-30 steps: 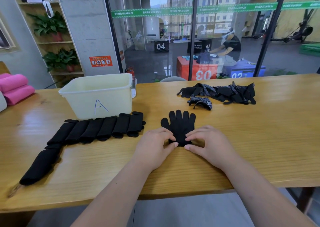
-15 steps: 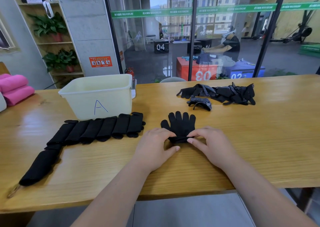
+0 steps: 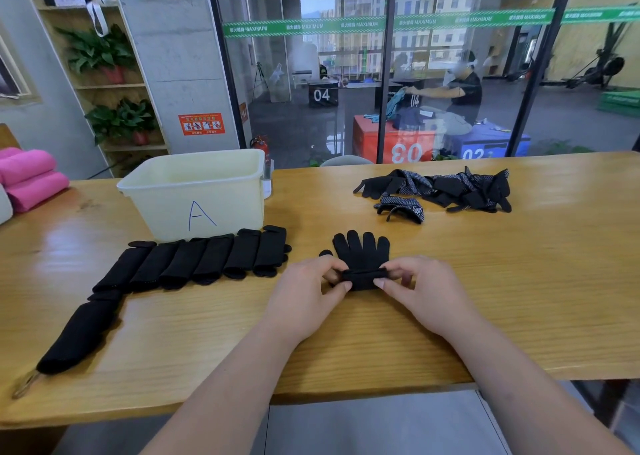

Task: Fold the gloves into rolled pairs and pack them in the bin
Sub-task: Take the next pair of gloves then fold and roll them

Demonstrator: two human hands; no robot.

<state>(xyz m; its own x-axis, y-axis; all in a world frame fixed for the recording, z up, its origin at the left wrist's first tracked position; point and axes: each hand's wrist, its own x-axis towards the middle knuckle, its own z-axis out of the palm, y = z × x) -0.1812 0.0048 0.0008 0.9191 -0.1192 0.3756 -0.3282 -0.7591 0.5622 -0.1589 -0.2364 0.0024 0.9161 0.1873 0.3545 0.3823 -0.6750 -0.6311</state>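
At my far left, two pink rolls (image 3: pixel 31 177) lie stacked at the end of the wooden table (image 3: pixel 536 281). Behind them a shelf (image 3: pixel 110 85) carries potted plants, next to a grey concrete pillar (image 3: pixel 180 56). On the tabletop, a cream bin (image 3: pixel 197 194) marked with a blue "A" stands near the far edge. Just in front of it a row of rolled black gloves (image 3: pixel 194 264) lies side by side, each roll touching the next. A longer black bundle (image 3: pixel 79 336) trails off slantwise toward the near left corner.

In the middle, close to me, a black glove (image 3: pixel 362 252) lies flat with its fingers pointing away. Its cuff end is turned up into a tight roll. My left hand (image 3: pixel 304 295) pinches the left end of that roll between thumb and fingers, and my right hand (image 3: pixel 419 291) pinches the right end the same way.

Farther back on the right sits a heap of loose gloves (image 3: pixel 440 187), some with white dots. Beyond the table a glass wall (image 3: pixel 381 24) with a green strip shows numbered boxes (image 3: pixel 405 149) and a seated person (image 3: pixel 464 94).
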